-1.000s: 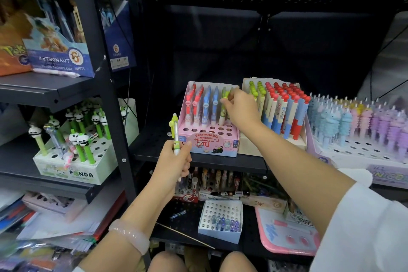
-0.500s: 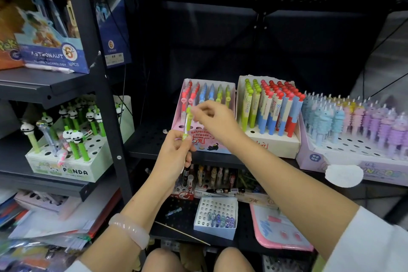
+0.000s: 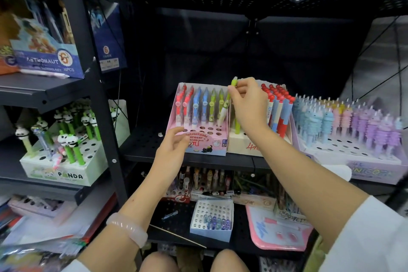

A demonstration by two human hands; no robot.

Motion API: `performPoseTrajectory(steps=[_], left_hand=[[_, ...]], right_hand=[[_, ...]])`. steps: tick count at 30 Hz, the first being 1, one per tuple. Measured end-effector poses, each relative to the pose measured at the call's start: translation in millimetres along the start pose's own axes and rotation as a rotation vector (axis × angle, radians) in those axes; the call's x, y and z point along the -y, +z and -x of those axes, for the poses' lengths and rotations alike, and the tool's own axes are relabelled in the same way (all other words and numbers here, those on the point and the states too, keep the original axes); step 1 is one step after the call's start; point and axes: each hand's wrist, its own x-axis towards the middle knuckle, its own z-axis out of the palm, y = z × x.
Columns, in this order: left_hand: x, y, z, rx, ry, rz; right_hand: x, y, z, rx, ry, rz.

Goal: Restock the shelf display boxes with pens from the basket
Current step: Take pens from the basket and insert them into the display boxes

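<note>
1. My right hand [image 3: 247,104] is pinching a green pen [image 3: 233,83] near its top, fingertips clamped on it, holding it just above the back right corner of the pink display box [image 3: 206,142]. The lower end looks like it's headed for a hole there, but I can't tell if it's seated yet.

2. My left hand [image 3: 171,150] holds nothing, fingers relaxed and loosely apart, resting against the front left of that same pink box, kinda steadying it.

3. Progress, I'd say: the pink box has its back rows filled with red, blue and green pens, but the front rows of holes are bare. So that one is partway done, with plenty of slots left.

4. The cream box [image 3: 247,147] right next to it, touching the pink one, is packed with red-capped pens [image 3: 276,104] plus a green one in front of them. Looks pretty full, though my arm hides part of it.

5. Further right, the purple unicorn box [image 3: 373,170] has blue, pink and purple pens at the back and open holes up front.

6. Off to the left on the other shelf, the panda box [image 3: 66,175] has green panda-topped pens and several free holes too.

7. Down on the lower shelf there's a small white box [image 3: 212,221] with just a few clear bluish pieces in it.

8. The basket itself isn't anywhere in view, so no clue how many pens are left.
</note>
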Motion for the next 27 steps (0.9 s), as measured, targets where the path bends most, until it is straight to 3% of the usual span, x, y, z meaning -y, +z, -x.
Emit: performPoseTrajectory(steps=[7, 13, 27], left_hand=[[3.1, -0.4, 0.1, 0.045, -0.030, -0.032], [6.1, -4.0, -1.8, 0.038, -0.039, -0.039], [9.9, -7.1, -0.4, 0.051, -0.022, -0.065]], right_hand=[[-5.8, 15.0, 3.6, 0.072, -0.081, 0.224], [-3.7, 17.7, -1.2, 0.035, -0.016, 0.179], [-14.7, 45.4, 2.3, 0.250, 0.167, 0.522]])
